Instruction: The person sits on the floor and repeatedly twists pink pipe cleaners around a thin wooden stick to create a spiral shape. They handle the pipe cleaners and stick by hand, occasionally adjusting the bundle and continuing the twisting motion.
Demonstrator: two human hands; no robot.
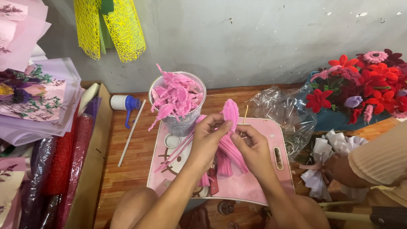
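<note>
Fingers of both hands pinching pink petal (231, 112), petal cup (178, 101) beside, pink board (254, 186) beneath

The wooden worktop (135, 161) carries a pink cutting board (254, 186), a white stick (131, 132), a glue bottle (123, 103) and crumpled clear plastic (284, 112).
</note>
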